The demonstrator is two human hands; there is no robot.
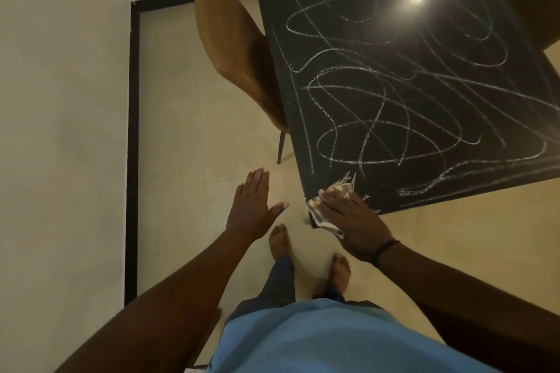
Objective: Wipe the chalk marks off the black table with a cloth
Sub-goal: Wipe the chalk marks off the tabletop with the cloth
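Dim warm light; glare on black table (348, 118).

The right hand (351, 215) hides most of the cloth (318, 215); the black table (424, 185) runs past the frame's edges.

— What are your hands doing?

— I'm holding my left hand (253, 206) flat in the air, fingers straight and together pointing to twelve o'clock, thumb sticking out toward three. The arm is reaching up from seven o'clock, bare to the elbow.

— And the other?

— I'm pressing my right hand (353, 222) palm down, fingers spread and aiming at about ten o'clock. That arm is coming in from four o'clock, and I'm wearing a dark band (383, 250) on the wrist.
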